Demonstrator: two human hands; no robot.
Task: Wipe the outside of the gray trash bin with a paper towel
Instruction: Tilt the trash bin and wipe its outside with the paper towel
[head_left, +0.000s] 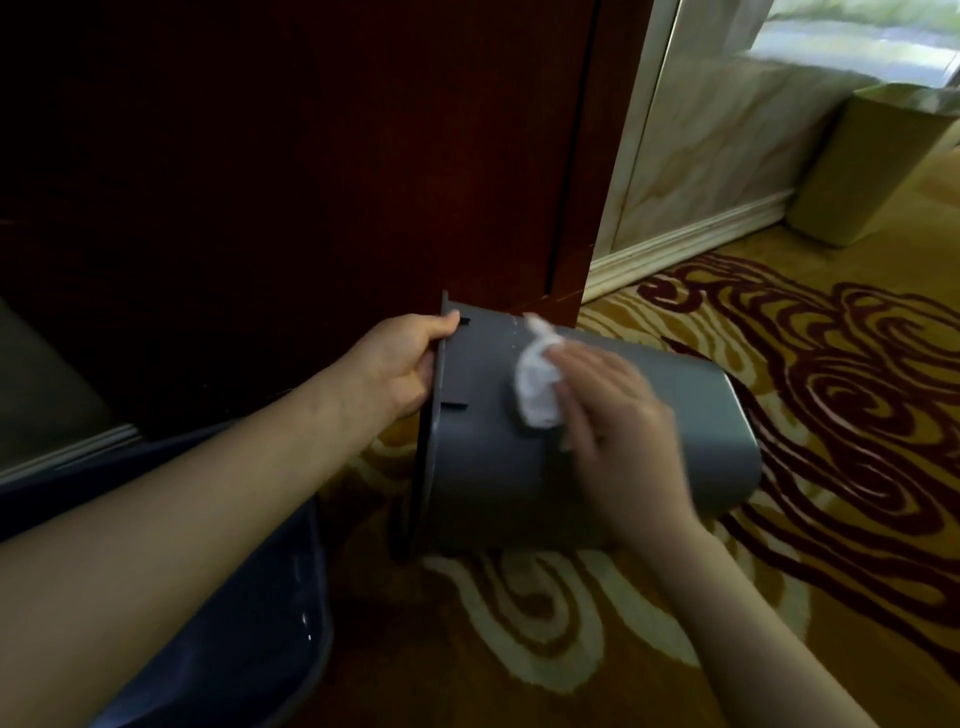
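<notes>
The gray trash bin (483, 467) is tipped on its side above the carpet, its open rim to the left and its base to the right. My left hand (400, 364) grips the rim at the upper left, thumb over the edge. My right hand (618, 431) lies flat on the bin's upper side wall and presses a crumpled white paper towel (535, 384) against it. The towel sticks out past my fingertips toward the rim. My right hand looks motion-blurred.
A dark red wooden cabinet (311, 156) stands just behind the bin. A beige bin (872, 166) sits at the far right by the marble wall and white baseboard (685, 239). A dark glossy object (249, 623) lies under my left forearm. Patterned gold carpet (779, 571) covers the floor.
</notes>
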